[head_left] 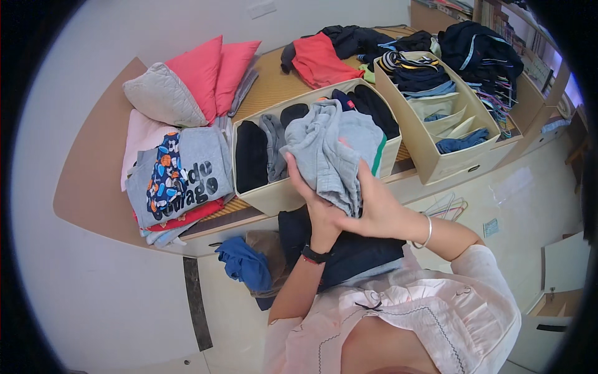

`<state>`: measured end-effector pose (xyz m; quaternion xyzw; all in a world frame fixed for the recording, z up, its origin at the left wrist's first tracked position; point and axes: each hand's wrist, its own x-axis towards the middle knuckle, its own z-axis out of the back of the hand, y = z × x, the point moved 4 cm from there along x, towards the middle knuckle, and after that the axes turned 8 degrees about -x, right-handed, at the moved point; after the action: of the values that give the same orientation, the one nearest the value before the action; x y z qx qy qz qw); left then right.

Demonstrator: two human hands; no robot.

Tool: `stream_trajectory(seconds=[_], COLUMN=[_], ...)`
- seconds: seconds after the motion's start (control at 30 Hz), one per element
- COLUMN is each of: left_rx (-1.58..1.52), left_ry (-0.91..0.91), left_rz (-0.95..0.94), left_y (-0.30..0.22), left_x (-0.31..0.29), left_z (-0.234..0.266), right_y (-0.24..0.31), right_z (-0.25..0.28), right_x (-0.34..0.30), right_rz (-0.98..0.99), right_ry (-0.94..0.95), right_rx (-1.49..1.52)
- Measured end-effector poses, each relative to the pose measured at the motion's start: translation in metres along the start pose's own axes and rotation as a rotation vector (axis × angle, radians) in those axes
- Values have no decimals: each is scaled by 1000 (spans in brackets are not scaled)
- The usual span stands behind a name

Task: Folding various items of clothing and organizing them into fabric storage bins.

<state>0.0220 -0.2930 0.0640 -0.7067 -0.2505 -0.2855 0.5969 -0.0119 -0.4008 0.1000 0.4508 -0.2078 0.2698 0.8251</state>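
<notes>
My left hand (319,215) and my right hand (377,210) close around a folded grey garment (330,146) of soft, crumpled cloth. Their heels meet beneath it, and the garment hides some of the fingertips. It is held above a cream fabric storage box (268,194), covering part of its middle. Inside that box, a black folded garment (251,156) and a grey one (273,146) stand upright at the left. More dark clothes (374,107) fill its right end. A strip of green shows beside the held garment's right edge.
A second cream box (430,163) with dividers holds clothes at the right. Pink pillows (199,75) and a folded clothes stack (199,165) lie left. Loose clothes (321,59) are heaped behind. Dark cloth (355,255) and a blue bundle (243,262) are close to my body.
</notes>
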Motion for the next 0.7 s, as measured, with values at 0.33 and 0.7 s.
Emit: stream_trajectory(seconds=[0.33, 0.7], left_rx=[-389, 92], left_ry=[-215, 82], left_rz=[388, 641], left_y=[-30, 17], left_x=[34, -21], left_z=[112, 122], right_y=[-118, -257], right_z=[216, 267], right_x=[48, -21], right_rz=[-517, -833], right_ry=[-425, -111], right_rx=[490, -8])
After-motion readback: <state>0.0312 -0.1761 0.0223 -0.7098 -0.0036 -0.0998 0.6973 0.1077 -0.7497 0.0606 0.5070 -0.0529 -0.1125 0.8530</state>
